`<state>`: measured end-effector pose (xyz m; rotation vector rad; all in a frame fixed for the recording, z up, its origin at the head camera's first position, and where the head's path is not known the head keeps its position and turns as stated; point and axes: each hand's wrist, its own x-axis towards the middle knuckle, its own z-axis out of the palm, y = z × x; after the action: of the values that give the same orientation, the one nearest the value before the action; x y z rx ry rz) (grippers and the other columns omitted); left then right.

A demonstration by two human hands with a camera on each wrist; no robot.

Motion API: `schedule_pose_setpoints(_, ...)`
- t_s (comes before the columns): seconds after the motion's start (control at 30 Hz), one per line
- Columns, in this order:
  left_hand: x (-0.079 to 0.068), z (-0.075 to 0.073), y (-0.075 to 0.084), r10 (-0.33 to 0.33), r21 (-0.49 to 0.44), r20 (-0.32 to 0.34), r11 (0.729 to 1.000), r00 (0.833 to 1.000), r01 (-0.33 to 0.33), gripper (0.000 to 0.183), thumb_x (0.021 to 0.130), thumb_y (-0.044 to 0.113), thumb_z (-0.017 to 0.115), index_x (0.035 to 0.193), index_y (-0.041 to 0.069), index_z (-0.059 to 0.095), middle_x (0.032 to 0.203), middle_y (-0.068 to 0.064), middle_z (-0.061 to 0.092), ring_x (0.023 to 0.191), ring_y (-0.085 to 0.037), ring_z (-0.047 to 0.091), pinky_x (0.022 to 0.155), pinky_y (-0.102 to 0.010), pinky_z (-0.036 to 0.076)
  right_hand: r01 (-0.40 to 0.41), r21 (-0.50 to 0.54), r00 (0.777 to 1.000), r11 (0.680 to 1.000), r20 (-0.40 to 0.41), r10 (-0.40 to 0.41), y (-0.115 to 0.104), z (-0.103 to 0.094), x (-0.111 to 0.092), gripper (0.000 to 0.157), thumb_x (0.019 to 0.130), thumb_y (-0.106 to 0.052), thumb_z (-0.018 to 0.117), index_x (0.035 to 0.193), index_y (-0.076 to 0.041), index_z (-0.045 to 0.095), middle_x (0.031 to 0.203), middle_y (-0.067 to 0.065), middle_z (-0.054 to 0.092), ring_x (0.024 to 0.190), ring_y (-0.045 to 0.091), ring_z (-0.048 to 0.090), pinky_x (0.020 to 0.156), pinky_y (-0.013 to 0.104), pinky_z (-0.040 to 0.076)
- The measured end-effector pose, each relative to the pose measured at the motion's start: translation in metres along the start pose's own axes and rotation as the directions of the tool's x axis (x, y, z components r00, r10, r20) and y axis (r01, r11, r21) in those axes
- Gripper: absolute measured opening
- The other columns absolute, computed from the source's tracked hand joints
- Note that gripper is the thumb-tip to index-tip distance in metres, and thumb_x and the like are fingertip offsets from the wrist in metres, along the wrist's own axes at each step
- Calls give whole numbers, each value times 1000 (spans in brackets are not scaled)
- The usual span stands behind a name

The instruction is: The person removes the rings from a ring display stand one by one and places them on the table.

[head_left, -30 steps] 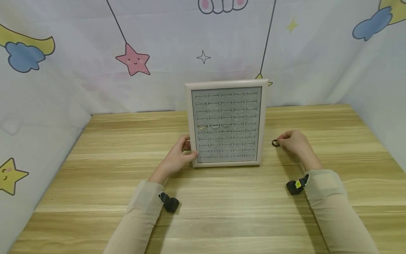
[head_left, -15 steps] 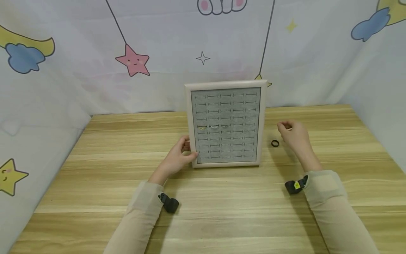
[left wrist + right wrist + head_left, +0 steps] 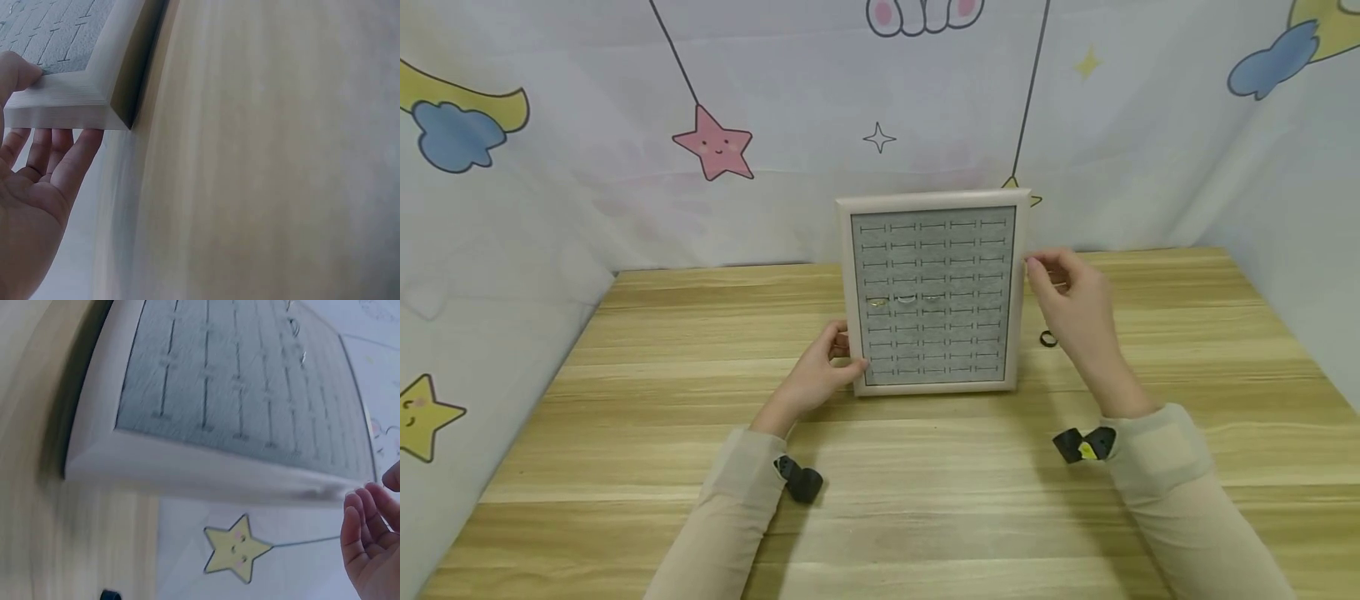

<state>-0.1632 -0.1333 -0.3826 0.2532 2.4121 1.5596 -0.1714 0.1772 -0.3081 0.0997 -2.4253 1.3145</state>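
Note:
A cream-framed ring display board point(image 3: 970, 337) with a grey slotted panel stands upright, tilted back, in the head view. Three rings sit in one row of slots, a gold-coloured ring point(image 3: 877, 302) leftmost and two silvery ones beside it. My left hand point(image 3: 816, 375) grips the board's lower left side, thumb in front and fingers behind, as the left wrist view also shows. At the upper right side, my right hand point(image 3: 1078, 312) has its fingertips right by the frame edge, thumb apart from the fingers in the right wrist view. A black ring point(image 3: 1048, 338) lies on the table below it.
The wood-grain table point(image 3: 880, 517) runs back to a white curtain point(image 3: 790, 200) printed with stars and clouds. A dark wrist camera point(image 3: 801, 483) sits at the left cuff, another at the right.
My right hand has come away from the black ring, leaving it on the table, and moved up and left to the board's right edge. The left hand has stayed in place.

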Motion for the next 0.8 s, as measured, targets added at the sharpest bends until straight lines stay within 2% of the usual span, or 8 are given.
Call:
schedule_pose_setpoints(0.1,0,0,0,1,6,2,1000,1000,-1,50,90,11,62,135,7,39,118,-16,51,114,-30,52,89,-33,43,50,34,999,998,-4,-50,-9,4,-2,32,97,-25,53,109,2,65,101,16,69,77,-7,54,68,6,44)
schedule_pose_setpoints(0.23,0,0,1,2,8,6,1000,1000,-2,51,90,11,61,135,7,39,119,-16,51,114,-30,52,90,-34,43,115,25,992,993,55,-116,-14,11,-4,27,96,-21,55,108,1,65,101,15,68,81,-5,53,71,7,43)
schedule_pose_setpoints(0.43,0,0,1,3,9,5,1000,1000,-3,50,90,11,61,134,7,40,119,-17,52,115,-30,52,91,-35,44,201,8,968,980,148,-200,-19,24,-6,21,93,-11,60,108,1,66,99,15,66,85,11,56,71,9,42)
schedule_pose_setpoints(0.57,0,0,0,5,11,4,1000,1000,-5,49,90,11,61,134,7,40,119,-17,52,115,-31,52,91,-35,44,218,-32,954,976,220,-205,-25,32,-7,24,91,-9,62,112,1,65,102,15,65,89,21,59,74,20,47)
schedule_pose_setpoints(0.7,-1,-1,0,-4,13,10,1000,1000,4,50,90,11,61,134,7,39,120,-16,50,116,-30,51,91,-35,43,218,-67,937,974,293,-190,-31,39,-6,28,91,-11,63,116,1,63,104,16,63,91,26,62,77,34,52)
schedule_pose_setpoints(0.8,-1,-1,0,-9,17,11,1000,1000,9,49,90,12,61,135,8,39,120,-15,50,116,-30,50,91,-35,42,222,-86,930,971,318,-185,-34,45,-5,29,90,-11,64,117,1,62,105,16,63,92,27,62,79,38,53)
